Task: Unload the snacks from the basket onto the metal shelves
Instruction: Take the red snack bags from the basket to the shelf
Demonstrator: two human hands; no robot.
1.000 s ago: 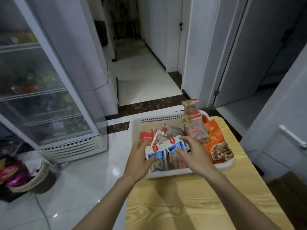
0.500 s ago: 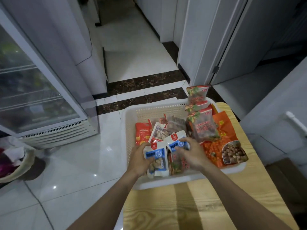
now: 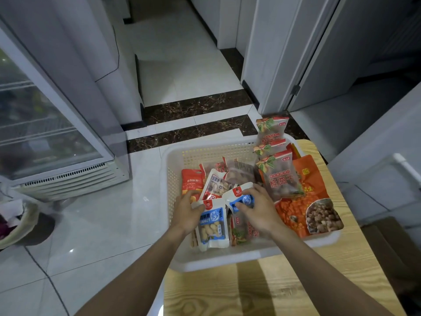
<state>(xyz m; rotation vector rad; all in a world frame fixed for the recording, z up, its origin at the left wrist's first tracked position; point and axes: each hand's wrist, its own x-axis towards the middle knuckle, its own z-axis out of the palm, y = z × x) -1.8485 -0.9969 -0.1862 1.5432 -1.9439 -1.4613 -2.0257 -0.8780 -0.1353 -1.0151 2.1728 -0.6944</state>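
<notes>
A white perforated plastic basket [image 3: 218,258] full of snack packets sits on a light wooden table [image 3: 273,290]. My left hand [image 3: 188,213] grips the top of a blue-and-white peanut packet [image 3: 211,226] at the basket's near side. Beside it, my right hand [image 3: 257,210] holds the top of a second blue-and-white packet [image 3: 241,197]. Brown dried-fruit packets [image 3: 280,176] stand upright at the right. A large orange bag [image 3: 312,206] lies along the right wall and a red packet [image 3: 191,181] at the left. No metal shelves are in view.
A glass-door display fridge [image 3: 45,133] stands at the left on the glossy tiled floor. A bin with a liner [image 3: 16,224] sits at the far left. A corridor opens ahead and a grey door [image 3: 341,53] stands at the right.
My view has tipped down and closer to the basket. Both hands went from hovering over the two blue-and-white packets to curling round their tops.
</notes>
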